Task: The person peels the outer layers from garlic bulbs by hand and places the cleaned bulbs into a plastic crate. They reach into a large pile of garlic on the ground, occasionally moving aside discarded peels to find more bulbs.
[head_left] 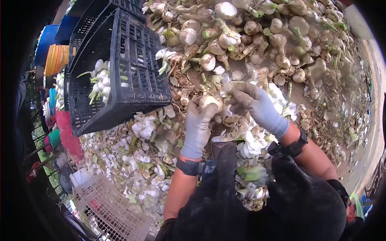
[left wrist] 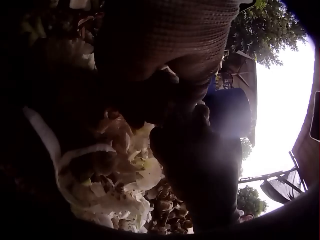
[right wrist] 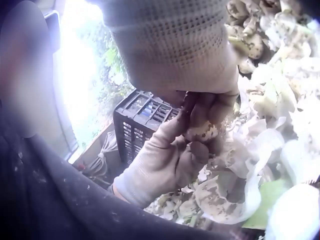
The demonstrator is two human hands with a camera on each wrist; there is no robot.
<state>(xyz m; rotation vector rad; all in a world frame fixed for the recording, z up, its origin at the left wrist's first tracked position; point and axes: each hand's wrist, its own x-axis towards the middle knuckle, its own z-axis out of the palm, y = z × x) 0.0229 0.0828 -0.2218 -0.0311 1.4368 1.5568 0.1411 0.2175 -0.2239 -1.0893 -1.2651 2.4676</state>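
Observation:
In the head view, my gloved left hand point(head_left: 197, 128) grips a pale round garlic bulb point(head_left: 210, 103), thumb across its near side. Just to the right of the bulb is my gloved right hand point(head_left: 255, 106), fingers bent toward it; I cannot tell whether they pinch a piece of skin. In the right wrist view, the right hand's fingers overlap the bulb point(right wrist: 202, 131) above the left hand point(right wrist: 157, 167). The left wrist view is dark, with the left hand point(left wrist: 170, 45) at the top and the bulb mostly hidden.
A heap of untrimmed garlic bulbs point(head_left: 277, 36) lies ahead. A black crate point(head_left: 140, 68), tipped on its side, holds cleaned white garlic point(head_left: 102, 80). Peeled skins point(head_left: 148, 193) cover the ground around my legs. A pale slatted crate point(head_left: 108, 209) stands at lower left.

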